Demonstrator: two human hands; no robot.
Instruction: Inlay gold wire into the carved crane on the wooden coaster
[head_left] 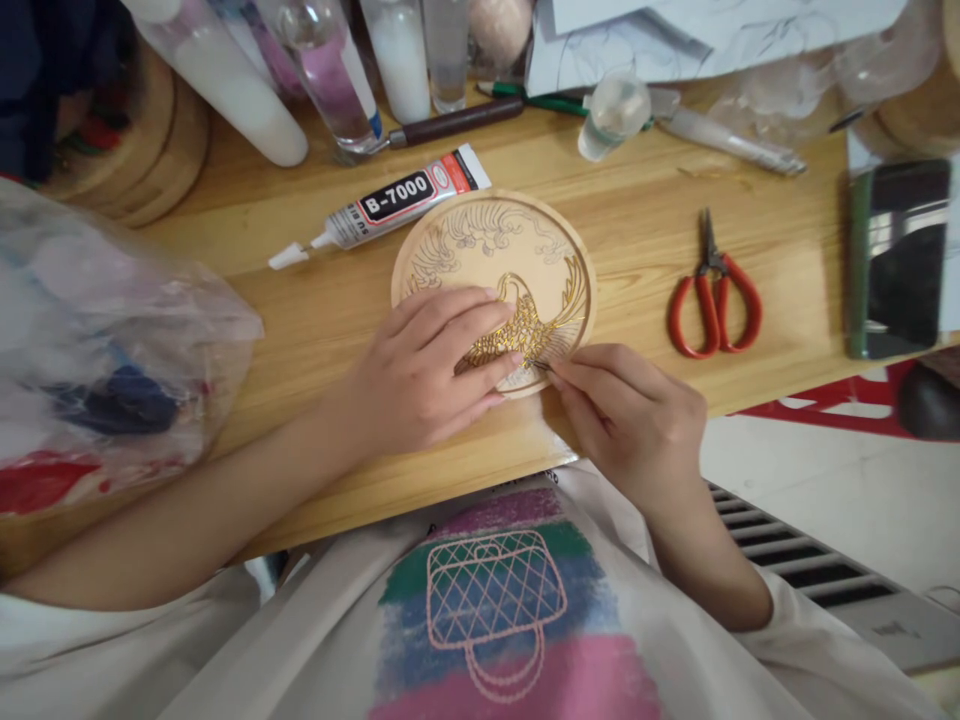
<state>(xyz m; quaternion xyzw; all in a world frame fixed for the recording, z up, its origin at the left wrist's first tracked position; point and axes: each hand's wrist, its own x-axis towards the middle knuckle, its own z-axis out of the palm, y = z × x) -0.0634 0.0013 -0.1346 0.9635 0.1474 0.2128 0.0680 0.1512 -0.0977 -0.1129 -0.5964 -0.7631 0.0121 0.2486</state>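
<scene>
Gold-coloured wire under two hands, beside a tube marked B-7000

The one label that reads clearly is "B-7000", white on black, on a silver tube (405,198) with a white cap at its nozzle; the smaller lettering beside it is too blurred to make out. The tube lies against the upper left of a round wooden plate (517,195), near the front edge of the worktop (322,320). Small dark lettering by the neck of the white shirt (337,620) cannot be read.

Inside the plate's raised rim, gold-coloured wire (525,325) forms a curling figure, with drawn lines above it. The left hand (442,370) lies across the plate's left side, palm down, fingers extended and slightly parted, gripping nothing. The right hand (634,410) pinches thumb and forefinger together on a thin dark piece (541,366) at the lower right rim; what it is, I cannot tell.

At the back stand a bottle with whitish contents (401,65) and a clear bottle showing purple (330,80). A small translucent cup (600,135) sits farther right; its contents are unclear. A clear plastic bag (187,300) at left holds dark blue and red items. Red-handled pliers (697,325) lie right of the plate.
</scene>
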